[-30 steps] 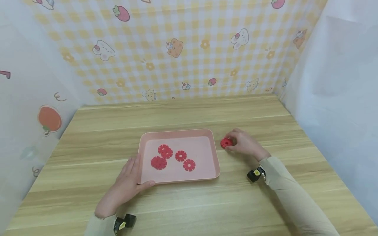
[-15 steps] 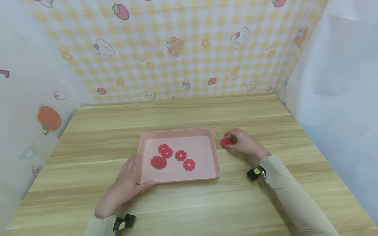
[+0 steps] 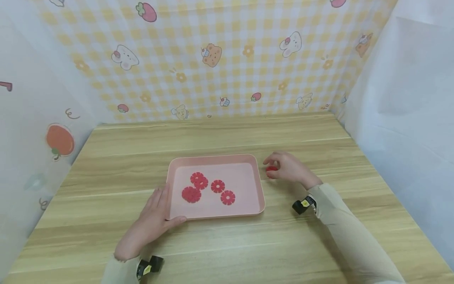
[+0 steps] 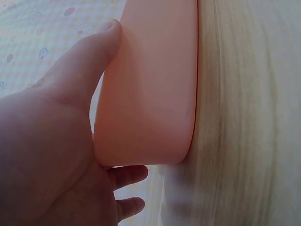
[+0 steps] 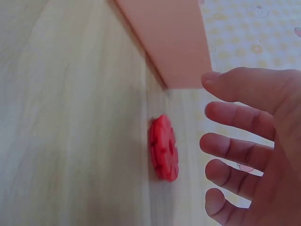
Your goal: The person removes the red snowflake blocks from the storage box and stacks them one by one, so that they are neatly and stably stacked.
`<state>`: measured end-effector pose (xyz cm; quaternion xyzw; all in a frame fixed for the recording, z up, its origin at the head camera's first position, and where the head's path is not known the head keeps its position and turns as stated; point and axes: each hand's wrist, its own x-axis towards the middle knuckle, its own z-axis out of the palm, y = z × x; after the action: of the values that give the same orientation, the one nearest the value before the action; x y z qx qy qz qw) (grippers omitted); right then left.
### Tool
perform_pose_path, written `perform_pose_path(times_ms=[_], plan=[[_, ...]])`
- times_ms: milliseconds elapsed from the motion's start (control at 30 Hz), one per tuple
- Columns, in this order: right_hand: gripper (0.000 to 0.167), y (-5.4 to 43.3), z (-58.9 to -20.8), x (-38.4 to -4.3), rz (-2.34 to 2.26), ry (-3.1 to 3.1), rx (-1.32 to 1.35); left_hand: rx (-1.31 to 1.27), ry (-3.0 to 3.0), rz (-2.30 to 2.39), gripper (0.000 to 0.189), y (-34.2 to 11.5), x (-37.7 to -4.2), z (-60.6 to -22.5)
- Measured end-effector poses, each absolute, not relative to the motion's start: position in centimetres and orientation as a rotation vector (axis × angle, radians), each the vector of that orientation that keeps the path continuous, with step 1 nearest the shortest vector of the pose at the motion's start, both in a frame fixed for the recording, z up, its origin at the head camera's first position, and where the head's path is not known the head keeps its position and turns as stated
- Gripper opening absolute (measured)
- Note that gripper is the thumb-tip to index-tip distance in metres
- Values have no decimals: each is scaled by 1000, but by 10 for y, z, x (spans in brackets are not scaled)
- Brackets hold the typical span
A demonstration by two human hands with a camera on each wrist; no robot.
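The tray is plain pale pink, the discs in it red, the piece right of it bright red. Beneath the tray, the table shows yellow-brown wood grain; behind it, the yellow-and-white checked backdrop bears pink strawberries.

Here's my notched red piece, lying flat just beside my pink tray; inside the tray, red discs, some overlapping!

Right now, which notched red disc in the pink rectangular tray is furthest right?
The notched red disc nearest the front right corner of the pink tray; the others inside lie further left.
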<state>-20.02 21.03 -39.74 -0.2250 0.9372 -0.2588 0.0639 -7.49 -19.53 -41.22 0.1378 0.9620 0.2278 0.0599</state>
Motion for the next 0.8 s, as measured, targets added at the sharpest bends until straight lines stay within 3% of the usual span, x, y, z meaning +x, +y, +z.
perform_pose_path(times_ms=[800], plan=[[24,159,-372,-206,-770,2745,-779,405,2916,719,109,-195,-73,-411]])
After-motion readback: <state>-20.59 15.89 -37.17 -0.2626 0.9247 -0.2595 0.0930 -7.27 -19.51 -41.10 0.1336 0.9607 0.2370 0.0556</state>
